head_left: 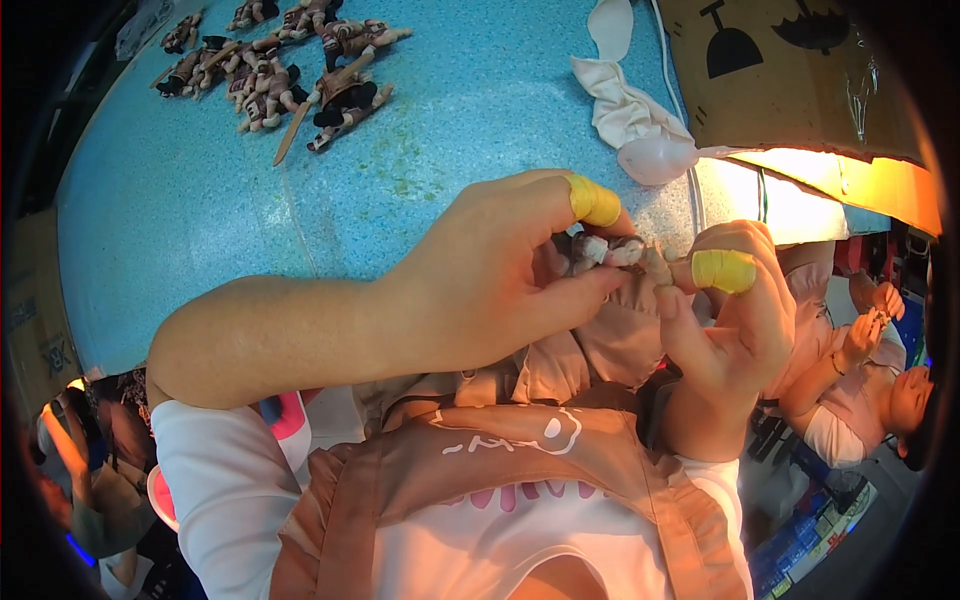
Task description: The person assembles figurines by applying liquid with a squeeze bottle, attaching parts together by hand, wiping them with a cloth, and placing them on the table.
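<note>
My left hand is closed on a small doll-like figurine in pale, dark and brownish tones, its fingers hiding part of it. At the figurine's right end, my right hand pinches a small pale part; I cannot tell whether this is joined to the figurine. Yellow tape wraps a finger of the left hand, and more yellow tape wraps one of the right. Both hands are held over the near edge of the blue table, above my brown apron.
Several similar figurines lie heaped on the blue speckled table at the far left. A white cloth and a pale rounded bulb lie beyond my hands, beside a cardboard box. Another person works at the right.
</note>
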`<state>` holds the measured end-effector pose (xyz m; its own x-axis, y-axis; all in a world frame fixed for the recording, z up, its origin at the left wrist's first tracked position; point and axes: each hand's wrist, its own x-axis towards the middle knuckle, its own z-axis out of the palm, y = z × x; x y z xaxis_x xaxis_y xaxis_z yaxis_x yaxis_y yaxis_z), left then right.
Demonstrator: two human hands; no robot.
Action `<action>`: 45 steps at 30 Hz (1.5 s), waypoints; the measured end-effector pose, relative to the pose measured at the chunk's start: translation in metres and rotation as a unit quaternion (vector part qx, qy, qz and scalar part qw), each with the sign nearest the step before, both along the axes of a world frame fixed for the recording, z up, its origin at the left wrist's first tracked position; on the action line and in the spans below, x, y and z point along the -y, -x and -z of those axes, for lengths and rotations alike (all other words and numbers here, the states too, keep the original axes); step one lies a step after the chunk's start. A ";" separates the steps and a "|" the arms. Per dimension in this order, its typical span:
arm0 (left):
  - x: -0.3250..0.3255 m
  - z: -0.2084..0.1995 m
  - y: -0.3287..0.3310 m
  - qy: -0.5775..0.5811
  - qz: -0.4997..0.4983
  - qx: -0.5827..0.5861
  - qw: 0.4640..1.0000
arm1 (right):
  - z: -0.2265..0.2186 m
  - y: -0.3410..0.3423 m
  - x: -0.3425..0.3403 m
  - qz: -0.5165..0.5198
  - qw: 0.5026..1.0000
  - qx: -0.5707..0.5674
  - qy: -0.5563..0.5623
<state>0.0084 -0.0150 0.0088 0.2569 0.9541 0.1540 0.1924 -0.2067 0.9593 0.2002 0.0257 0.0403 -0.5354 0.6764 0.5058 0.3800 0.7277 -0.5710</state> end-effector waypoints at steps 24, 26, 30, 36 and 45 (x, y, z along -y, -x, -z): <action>-0.008 0.005 0.003 -0.112 0.068 0.020 0.991 | 0.018 0.003 0.013 -0.017 0.970 -0.145 0.192; -0.008 0.005 0.004 -0.118 0.068 0.000 0.991 | 0.018 0.003 0.013 -0.018 0.969 -0.141 0.202; -0.007 0.007 0.001 -0.149 0.042 -0.020 0.988 | 0.018 0.005 0.014 -0.012 0.976 -0.116 0.186; -0.005 0.007 -0.003 -0.179 0.013 -0.057 0.982 | 0.016 0.010 0.018 0.014 0.984 -0.074 0.160; -0.003 0.003 -0.003 -0.037 0.022 0.055 0.998 | 0.023 0.008 0.025 0.015 0.963 -0.191 0.189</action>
<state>0.0113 -0.0123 0.0059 0.2763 0.9270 0.2536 0.0749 -0.2839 0.9559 0.1925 0.0010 0.0171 -0.3353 0.8632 0.3774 0.1073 0.4330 -0.8950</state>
